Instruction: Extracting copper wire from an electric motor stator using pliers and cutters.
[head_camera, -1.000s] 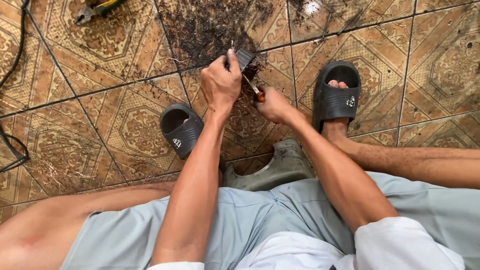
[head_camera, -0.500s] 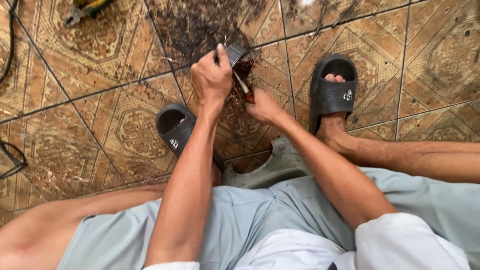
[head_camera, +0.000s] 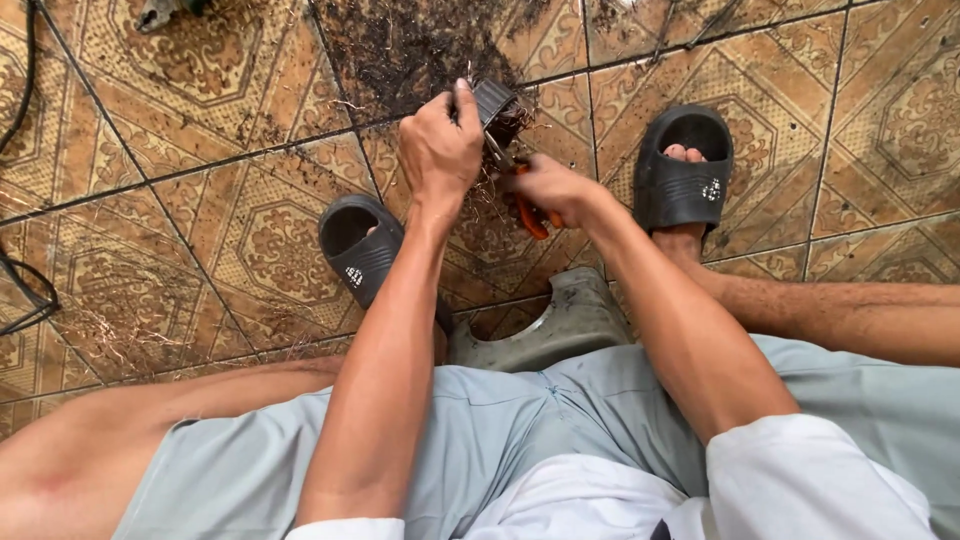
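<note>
left hand (head_camera: 438, 150): upper centre, closed around small black pot (head_camera: 497, 102), thumb over the rim
pot: just right of left hand, tilted, mouth toward the right hand
cutters (head_camera: 528, 205): orange handles, tip at pot
right hand (head_camera: 552, 187): closed on cutters, just below-right of pot
nearer: left, touching

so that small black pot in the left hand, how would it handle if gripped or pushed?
The pot looks like thin plastic, so probably light and apt to flex under the left hand. Roots and soil spill from it, so it would likely shed debris onto the tiles. Probably tips easily.
</note>
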